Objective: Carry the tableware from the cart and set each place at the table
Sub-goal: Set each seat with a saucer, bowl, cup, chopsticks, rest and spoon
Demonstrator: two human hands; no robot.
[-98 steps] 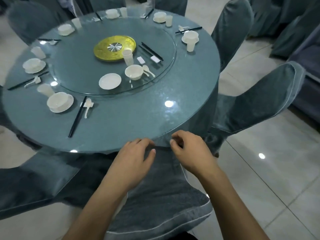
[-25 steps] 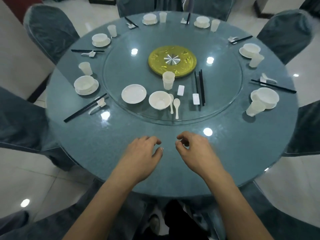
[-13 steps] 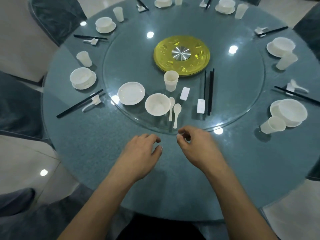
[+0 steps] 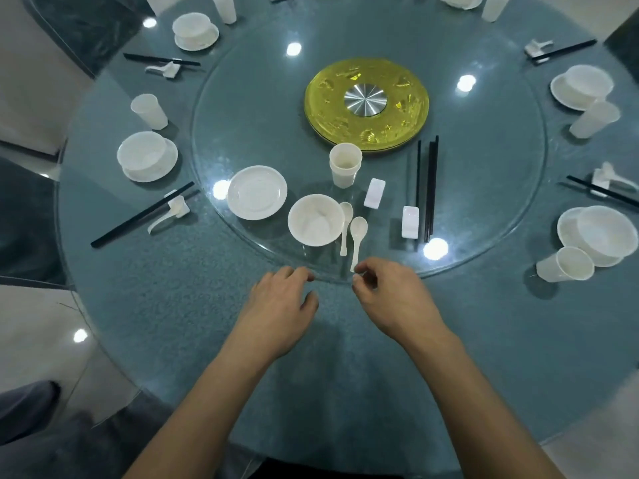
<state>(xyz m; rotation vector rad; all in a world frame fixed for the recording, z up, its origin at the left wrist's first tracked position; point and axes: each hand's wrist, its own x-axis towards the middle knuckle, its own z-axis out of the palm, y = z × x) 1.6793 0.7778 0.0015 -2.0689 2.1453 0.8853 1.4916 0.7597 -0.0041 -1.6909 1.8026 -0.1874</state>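
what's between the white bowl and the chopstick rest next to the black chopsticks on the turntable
In the head view, a white spoon and a second spoon lie side by side between the bowl and that chopstick rest.

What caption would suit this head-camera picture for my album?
Mid table-setting: left hand and right hand poised at spoons on the glass turntable.
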